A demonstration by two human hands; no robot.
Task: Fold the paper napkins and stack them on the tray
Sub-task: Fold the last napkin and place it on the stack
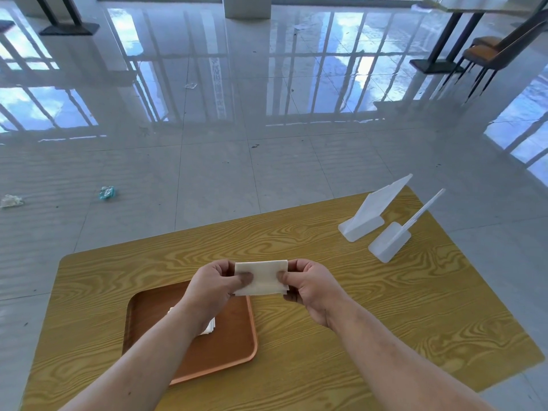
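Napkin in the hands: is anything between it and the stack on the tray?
No separate object. The napkin is pinched by the left hand and right hand near the far right corner of the tray. Only the left forearm lies over the stack, hiding most of it.

Napkin (262,277) between both hands, left hand (213,284) at its left edge, right hand (311,287) at its right, above table (385,307). Tray (234,330) on table under left hand and forearm. Napkin stack (211,327) in tray, mostly hidden beneath left wrist. Two stands beyond and right of right hand: far stand (370,212), near stand (391,241) just beside it.
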